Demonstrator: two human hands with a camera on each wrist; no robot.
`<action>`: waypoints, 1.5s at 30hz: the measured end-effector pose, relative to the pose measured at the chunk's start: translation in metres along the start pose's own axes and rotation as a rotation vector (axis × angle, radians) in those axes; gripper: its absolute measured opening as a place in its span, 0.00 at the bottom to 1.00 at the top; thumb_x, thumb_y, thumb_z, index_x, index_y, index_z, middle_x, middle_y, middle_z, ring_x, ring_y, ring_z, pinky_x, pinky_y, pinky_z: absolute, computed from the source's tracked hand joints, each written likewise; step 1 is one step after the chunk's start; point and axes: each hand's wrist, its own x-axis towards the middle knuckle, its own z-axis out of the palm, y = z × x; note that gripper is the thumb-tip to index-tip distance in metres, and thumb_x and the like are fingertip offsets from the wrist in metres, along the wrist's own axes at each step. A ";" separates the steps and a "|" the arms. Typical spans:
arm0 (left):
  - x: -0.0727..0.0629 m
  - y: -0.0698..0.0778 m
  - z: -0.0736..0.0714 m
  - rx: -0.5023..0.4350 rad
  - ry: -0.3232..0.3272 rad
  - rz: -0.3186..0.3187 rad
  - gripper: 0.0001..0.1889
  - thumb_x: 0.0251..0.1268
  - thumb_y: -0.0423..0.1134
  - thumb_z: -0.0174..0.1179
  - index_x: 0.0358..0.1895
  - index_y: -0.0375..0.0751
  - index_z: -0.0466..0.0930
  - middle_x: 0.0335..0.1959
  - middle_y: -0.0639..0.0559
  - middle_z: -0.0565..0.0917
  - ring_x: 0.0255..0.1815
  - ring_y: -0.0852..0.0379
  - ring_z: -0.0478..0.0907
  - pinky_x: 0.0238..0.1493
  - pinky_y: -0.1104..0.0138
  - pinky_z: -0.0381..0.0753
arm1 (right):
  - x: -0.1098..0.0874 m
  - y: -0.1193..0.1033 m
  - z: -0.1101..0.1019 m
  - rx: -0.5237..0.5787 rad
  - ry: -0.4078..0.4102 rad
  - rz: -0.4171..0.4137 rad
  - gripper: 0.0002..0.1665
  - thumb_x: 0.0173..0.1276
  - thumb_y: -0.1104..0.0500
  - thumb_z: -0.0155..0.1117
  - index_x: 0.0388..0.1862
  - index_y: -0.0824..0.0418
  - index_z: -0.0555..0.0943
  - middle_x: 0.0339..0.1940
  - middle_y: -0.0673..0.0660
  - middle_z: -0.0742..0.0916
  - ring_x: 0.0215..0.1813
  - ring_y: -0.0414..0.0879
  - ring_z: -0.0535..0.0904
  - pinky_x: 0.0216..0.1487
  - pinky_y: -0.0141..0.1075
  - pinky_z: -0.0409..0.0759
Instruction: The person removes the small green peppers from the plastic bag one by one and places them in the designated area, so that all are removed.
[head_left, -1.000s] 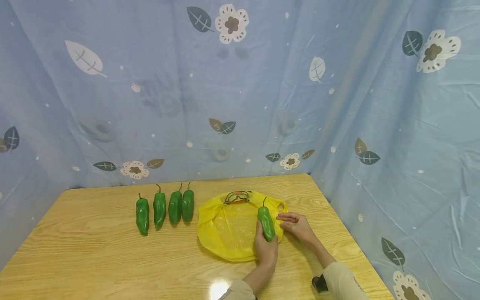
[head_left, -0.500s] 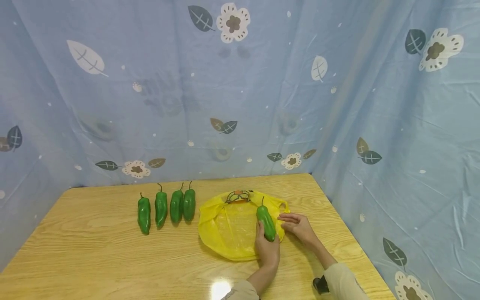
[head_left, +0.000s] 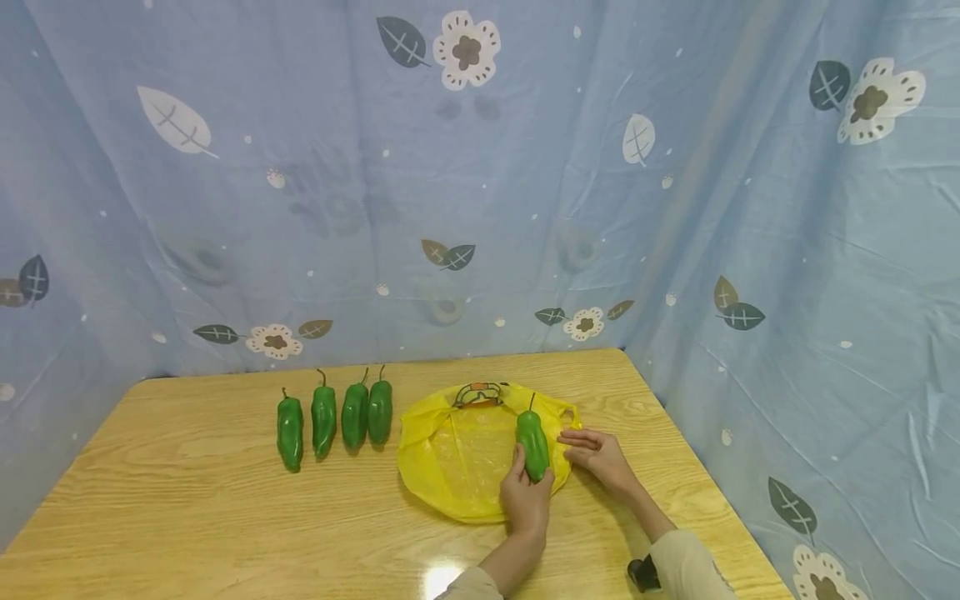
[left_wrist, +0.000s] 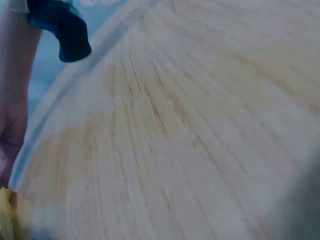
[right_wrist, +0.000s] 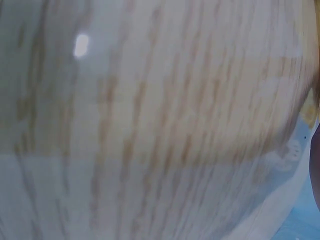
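Note:
My left hand (head_left: pixel 527 498) holds a green pepper (head_left: pixel 533 446) by its lower end, with the thumb along its left side. The pepper's stem points away from me, over the right part of a yellow plastic bag (head_left: pixel 468 479). This bag lies spread on the wooden table (head_left: pixel 225 525). At its right edge is my right hand (head_left: pixel 604 463), fingers stretched left over the yellow plastic. In the left wrist view, a bit of the yellow bag (left_wrist: pixel 6 215) shows at the lower left, and the pepper is out of sight.
Several more green peppers (head_left: pixel 324 421) lie in a row at the back left of the table. A blue patterned curtain (head_left: pixel 480 192) hangs behind and to the right. A black device (head_left: pixel 643 573) is by the right wrist.
My left hand has shifted slightly left and turned a little, so the pepper in it stands straighter. The right hand and the bag stay in place.

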 end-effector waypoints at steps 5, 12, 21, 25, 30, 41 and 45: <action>-0.003 0.012 -0.006 -0.060 -0.031 -0.032 0.34 0.56 0.19 0.60 0.68 0.25 0.58 0.69 0.29 0.59 0.67 0.34 0.61 0.59 0.58 0.74 | 0.000 -0.002 0.000 0.001 -0.009 -0.002 0.24 0.65 0.70 0.62 0.58 0.80 0.72 0.54 0.74 0.80 0.55 0.51 0.81 0.51 0.29 0.81; -0.008 0.024 -0.016 -0.065 -0.081 -0.066 0.34 0.58 0.21 0.60 0.69 0.27 0.57 0.67 0.28 0.62 0.67 0.36 0.62 0.59 0.61 0.75 | -0.001 -0.004 0.002 -0.005 -0.004 -0.001 0.24 0.65 0.70 0.62 0.58 0.80 0.72 0.53 0.74 0.80 0.53 0.48 0.82 0.50 0.28 0.82; -0.009 0.051 -0.026 -0.176 -0.174 -0.009 0.33 0.61 0.20 0.57 0.70 0.28 0.56 0.69 0.31 0.61 0.68 0.39 0.63 0.60 0.65 0.73 | -0.003 -0.005 0.002 -0.010 -0.022 -0.038 0.24 0.66 0.70 0.62 0.58 0.82 0.71 0.53 0.76 0.79 0.56 0.62 0.78 0.50 0.28 0.81; -0.009 0.060 -0.030 -0.178 -0.171 -0.010 0.34 0.61 0.20 0.58 0.70 0.30 0.57 0.68 0.31 0.62 0.67 0.39 0.64 0.59 0.65 0.74 | -0.002 -0.003 0.002 -0.020 -0.010 -0.039 0.24 0.65 0.69 0.62 0.57 0.82 0.71 0.53 0.75 0.80 0.54 0.57 0.80 0.49 0.28 0.82; -0.008 0.068 -0.036 -0.170 -0.176 -0.007 0.34 0.62 0.22 0.58 0.71 0.30 0.57 0.68 0.31 0.63 0.67 0.40 0.65 0.59 0.65 0.74 | -0.002 -0.002 0.002 -0.017 0.004 -0.005 0.24 0.64 0.69 0.64 0.57 0.80 0.72 0.52 0.74 0.81 0.52 0.50 0.82 0.49 0.28 0.82; -0.005 0.083 -0.056 -0.142 -0.165 0.023 0.34 0.62 0.23 0.59 0.71 0.31 0.57 0.68 0.32 0.64 0.68 0.42 0.64 0.59 0.66 0.75 | -0.003 -0.005 0.003 0.004 -0.021 0.001 0.25 0.65 0.70 0.62 0.58 0.80 0.71 0.54 0.75 0.80 0.54 0.54 0.81 0.51 0.30 0.82; -0.004 0.085 -0.061 -0.144 -0.157 0.008 0.34 0.62 0.23 0.60 0.71 0.32 0.57 0.69 0.33 0.63 0.69 0.43 0.63 0.59 0.67 0.75 | -0.004 -0.005 0.002 0.004 -0.021 -0.006 0.24 0.65 0.70 0.62 0.58 0.80 0.72 0.54 0.75 0.80 0.53 0.51 0.82 0.50 0.30 0.82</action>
